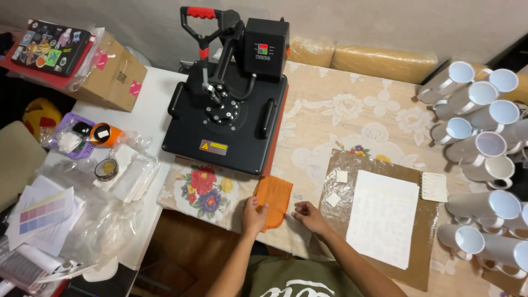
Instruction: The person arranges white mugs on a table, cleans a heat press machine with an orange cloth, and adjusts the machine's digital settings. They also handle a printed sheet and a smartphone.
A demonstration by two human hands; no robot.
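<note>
Orange cloth (273, 199) lies on the counter (341, 118) just before the black heat press (225, 118); left hand (253, 215) fingers pinch its edge, right hand (309, 215) fingers rest curled on the counter beside it.

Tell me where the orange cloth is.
In the head view, the orange cloth lies at the table's near edge, just below the black heat press, under the left hand.

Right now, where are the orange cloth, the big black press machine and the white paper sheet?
orange cloth (273, 199), head view, middle of the cloth above the left hand.
black press machine (225, 124), head view, its flat top plate.
white paper sheet (382, 217), head view, centre of the sheet.
</note>
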